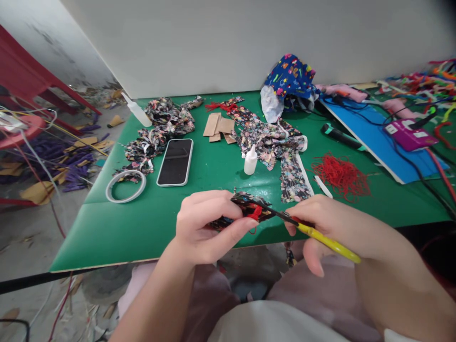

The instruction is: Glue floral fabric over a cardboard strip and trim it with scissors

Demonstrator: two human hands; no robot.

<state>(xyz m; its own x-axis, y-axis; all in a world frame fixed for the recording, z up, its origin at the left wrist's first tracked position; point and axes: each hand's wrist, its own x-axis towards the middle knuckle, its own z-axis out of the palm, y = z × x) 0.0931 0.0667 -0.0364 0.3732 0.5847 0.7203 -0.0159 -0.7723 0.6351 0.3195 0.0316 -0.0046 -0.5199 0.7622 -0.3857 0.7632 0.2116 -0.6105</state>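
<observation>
My left hand (210,225) is closed on a gathered piece of dark floral fabric (223,222), its thumb and fingers pinching near a red thread (255,212) tied there. My right hand (320,223) holds scissors (327,241) with yellow handles and dark blades. Those blades point left and reach over the fabric, close to the red thread. Whether the blades touch the thread I cannot tell. A small white squeeze bottle (251,160) stands just beyond my hands, beside a heap of floral fabric strips (261,135).
On the green table (117,237) lie a phone (175,162), a tape roll (126,186), cardboard pieces (218,126) and a red thread pile (340,175). Another squeeze bottle (137,111) is at the back left. A blue board (381,140), a magenta box (409,134) and cables lie right.
</observation>
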